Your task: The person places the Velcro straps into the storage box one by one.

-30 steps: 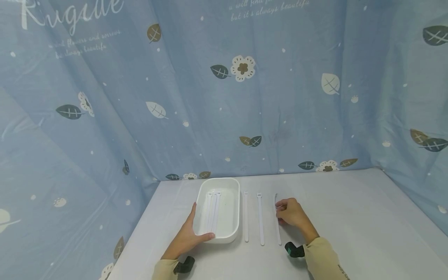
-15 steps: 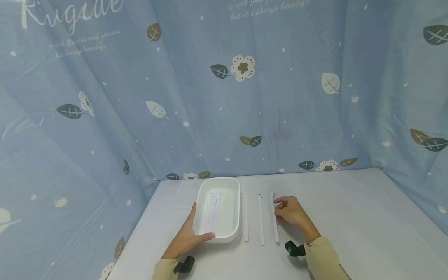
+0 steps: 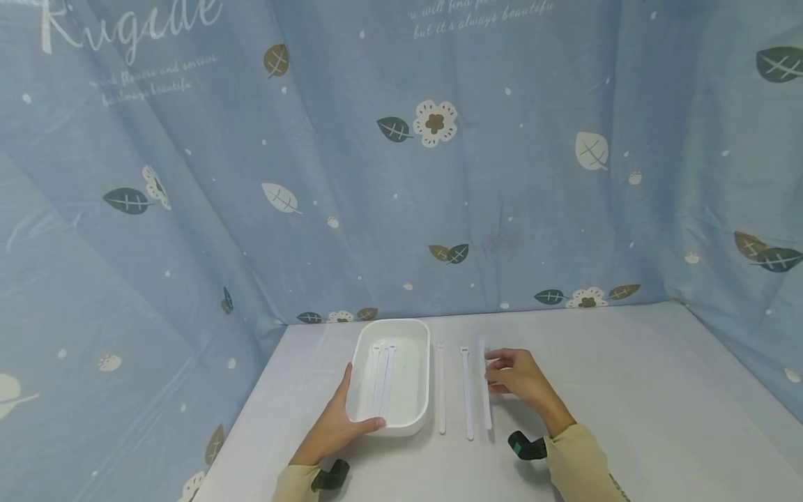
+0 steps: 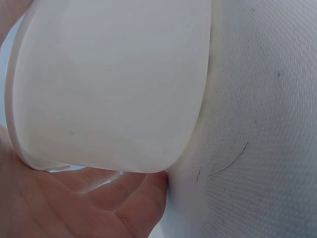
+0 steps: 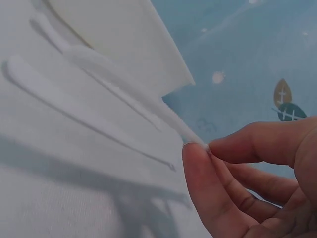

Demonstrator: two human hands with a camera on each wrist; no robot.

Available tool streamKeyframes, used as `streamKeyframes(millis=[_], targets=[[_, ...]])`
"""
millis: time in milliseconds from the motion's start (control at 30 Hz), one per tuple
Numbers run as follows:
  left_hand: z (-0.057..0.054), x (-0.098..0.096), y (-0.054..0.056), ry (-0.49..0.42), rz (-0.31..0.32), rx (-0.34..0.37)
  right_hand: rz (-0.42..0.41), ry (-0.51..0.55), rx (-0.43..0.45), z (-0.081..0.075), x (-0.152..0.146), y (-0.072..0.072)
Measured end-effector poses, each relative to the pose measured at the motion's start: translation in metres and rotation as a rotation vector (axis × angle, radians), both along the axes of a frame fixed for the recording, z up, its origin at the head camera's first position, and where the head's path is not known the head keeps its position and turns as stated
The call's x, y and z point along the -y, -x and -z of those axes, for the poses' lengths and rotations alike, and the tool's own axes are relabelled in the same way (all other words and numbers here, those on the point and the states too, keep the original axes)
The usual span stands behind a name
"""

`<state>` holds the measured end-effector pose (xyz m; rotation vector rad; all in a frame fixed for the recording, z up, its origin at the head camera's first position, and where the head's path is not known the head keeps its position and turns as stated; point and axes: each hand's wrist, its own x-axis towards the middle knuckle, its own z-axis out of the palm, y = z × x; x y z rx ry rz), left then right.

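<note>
My left hand [image 3: 332, 427] grips the near left corner of a white plastic box [image 3: 410, 373], thumb at the near rim and fingers along the left side. Several slim white sticks [image 3: 385, 383] with small squarish heads lie inside. Beside the box on its right, two similar sticks lie on the table, a nearer stick [image 3: 442, 394] and a farther stick [image 3: 467, 397]. My right hand [image 3: 521, 380] pinches another white plastic stick [image 5: 168, 116] between thumb and forefinger. That stick slants over the table in the right wrist view, its far end hidden by blur in the head view.
A white cloth covers the table [image 3: 633, 390]. Behind it hangs a blue curtain [image 3: 502, 174] with leaves and flowers, which also closes off the left and right. A black wrist camera [image 3: 527, 446] sits by the right sleeve, and a second wrist camera [image 3: 332, 475] by the left.
The right hand has lifted the rightmost stick and carried it a little to the left, towards the other sticks. The left hand and the box stay put.
</note>
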<state>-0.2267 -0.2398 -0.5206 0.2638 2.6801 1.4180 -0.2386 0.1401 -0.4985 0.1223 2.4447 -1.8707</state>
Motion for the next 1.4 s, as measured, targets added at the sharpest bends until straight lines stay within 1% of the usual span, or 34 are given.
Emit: streamKeyframes(millis=[267,500,667,833,1067,1400], targets=[[0.000,-0.001,0.002,-0.003,-0.007,-0.002,-0.006,0.062,-0.020,-0.006,0.005,0.003],[0.001,-0.001,0.002,-0.004,-0.004,-0.003,-0.001,0.109,-0.026,-0.015,0.013,0.001],[0.001,-0.001,0.001,0.002,-0.007,0.001,-0.001,0.128,-0.030,-0.021,0.020,0.001],[0.002,0.000,0.002,0.003,-0.002,-0.004,0.012,0.142,-0.028,-0.026,0.027,0.004],[0.003,0.001,0.003,0.011,0.001,-0.015,-0.002,0.170,-0.047,-0.035,0.035,0.007],[0.004,0.000,0.002,0.010,0.001,-0.005,-0.008,0.229,-0.046,-0.038,0.047,0.012]])
